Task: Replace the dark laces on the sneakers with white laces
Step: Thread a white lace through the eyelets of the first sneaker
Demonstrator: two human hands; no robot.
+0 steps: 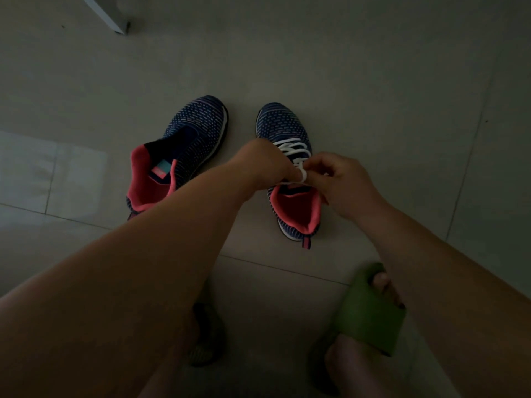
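At left of centre, one sneaker (pixel 184 156) is lying on the floor (pixel 373 67) with no lace showing. Just right of it, the left hand (pixel 264 162) and right hand (pixel 339 182) are meeting over the second sneaker (pixel 283 124), both pinching the white lace (pixel 293 149) at its tongue, fingers curled round it. A green slipper (pixel 370 308) is showing at lower right.

Left hand (pixel 265 163) fingers curled, right hand (pixel 342 182) fingers pinching, forearms extended
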